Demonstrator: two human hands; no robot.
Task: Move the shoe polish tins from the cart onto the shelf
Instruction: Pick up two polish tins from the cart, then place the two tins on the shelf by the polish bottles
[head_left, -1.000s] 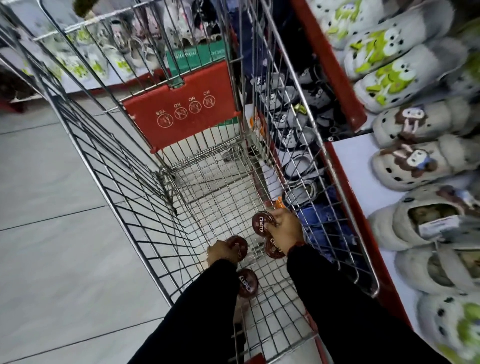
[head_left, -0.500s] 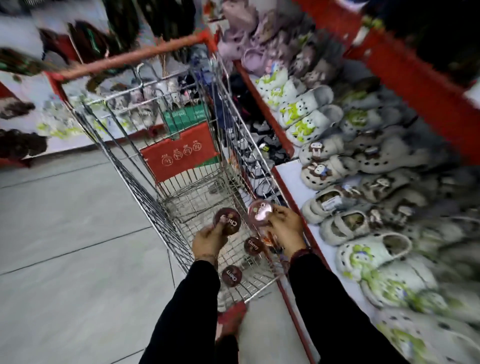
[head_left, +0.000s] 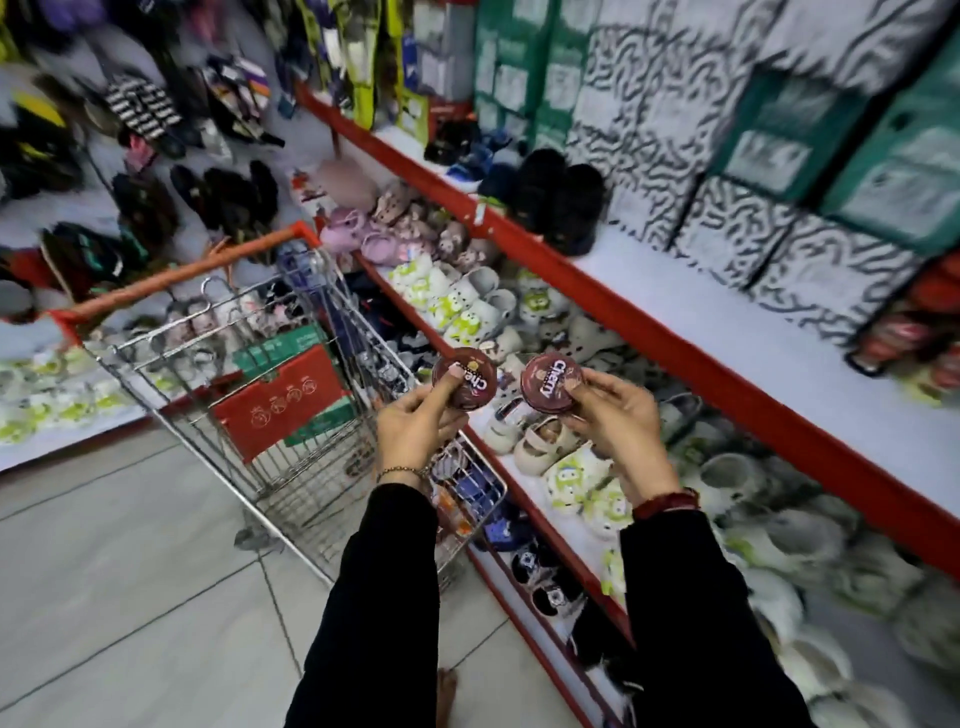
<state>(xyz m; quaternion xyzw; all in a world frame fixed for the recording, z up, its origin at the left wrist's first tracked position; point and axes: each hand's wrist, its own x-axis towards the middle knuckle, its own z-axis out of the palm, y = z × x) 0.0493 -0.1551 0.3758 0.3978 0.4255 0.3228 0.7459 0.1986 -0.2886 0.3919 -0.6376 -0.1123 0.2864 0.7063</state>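
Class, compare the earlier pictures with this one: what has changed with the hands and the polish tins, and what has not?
Both hands rose out of the wire shopping cart. The left hand and right hand each carried a round maroon polish tin up toward the red-edged shelf. The cart stays parked beside it.

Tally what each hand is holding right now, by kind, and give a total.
Round dark red shoe polish tins: 2, one in the left hand at, one in the right hand at
Anything else held: 0
Total: 2
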